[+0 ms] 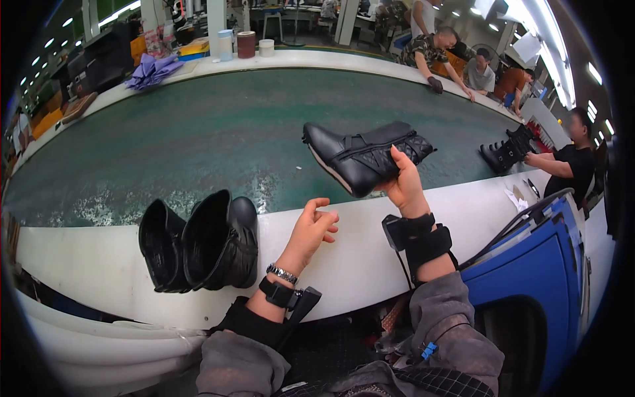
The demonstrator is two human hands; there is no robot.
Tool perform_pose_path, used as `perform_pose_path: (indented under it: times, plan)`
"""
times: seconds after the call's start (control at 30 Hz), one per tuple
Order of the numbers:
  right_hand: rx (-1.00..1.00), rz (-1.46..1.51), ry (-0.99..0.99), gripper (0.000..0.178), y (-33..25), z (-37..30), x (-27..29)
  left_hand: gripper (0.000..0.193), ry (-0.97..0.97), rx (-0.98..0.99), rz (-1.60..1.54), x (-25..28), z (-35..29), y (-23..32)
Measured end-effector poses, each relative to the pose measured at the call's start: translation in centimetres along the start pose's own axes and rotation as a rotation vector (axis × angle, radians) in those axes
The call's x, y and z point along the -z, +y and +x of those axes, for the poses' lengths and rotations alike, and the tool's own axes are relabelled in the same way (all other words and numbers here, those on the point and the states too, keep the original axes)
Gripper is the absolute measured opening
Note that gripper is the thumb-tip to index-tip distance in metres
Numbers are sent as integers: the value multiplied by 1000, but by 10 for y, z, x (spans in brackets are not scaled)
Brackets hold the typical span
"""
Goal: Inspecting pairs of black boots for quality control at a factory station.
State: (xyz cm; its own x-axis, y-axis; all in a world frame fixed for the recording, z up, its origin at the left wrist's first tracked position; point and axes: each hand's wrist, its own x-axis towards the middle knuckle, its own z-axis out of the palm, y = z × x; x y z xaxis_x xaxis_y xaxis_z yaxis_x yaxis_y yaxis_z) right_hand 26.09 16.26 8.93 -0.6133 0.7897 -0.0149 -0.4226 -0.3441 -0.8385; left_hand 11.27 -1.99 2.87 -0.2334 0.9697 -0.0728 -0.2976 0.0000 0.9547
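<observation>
A black ankle boot [370,153] with straps and a quilted shaft is held up on its side above the near edge of the green belt. My right hand [405,182] grips it by the shaft, thumb on top and the other fingers hidden beneath. The boot's toe points left. Below and left of it, my left hand [315,228] hovers over the white ledge, fingers loosely curled and apart, holding nothing. To its left, two more black boots [218,241] stand close together on the ledge, their shaft openings facing me.
A green conveyor belt [198,132] runs across, bordered by a white ledge [86,264]. Purple cloth [153,71] and several tubs [246,45] sit on the far rim. A blue plastic bin [529,258] stands at right. A co-worker [572,159] there handles a buckled black boot [508,151].
</observation>
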Motion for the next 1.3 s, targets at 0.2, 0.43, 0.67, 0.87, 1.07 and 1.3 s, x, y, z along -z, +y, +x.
perform_pose_path:
  times: [0.2,0.43,0.67,0.87,1.07,1.3]
  plan:
    - [-48,76,-60,46,23,-95,-10,31,-88,-15,-72,9,-18,7]
    - [-118,138,110,50,69,-177,35,16,105,-297,227,20,-148,4]
    - [75,77,161,37,95,-191,23,20,615,-592,468,42,-209,-4]
    - [188,11,159,39,95,-193,18,47,702,-638,664,58,-186,-13]
    - [181,24,146,43,89,-199,14,61,657,-605,700,64,-162,-9]
    - [44,78,83,44,75,-203,17,76,639,-523,791,54,-142,11]
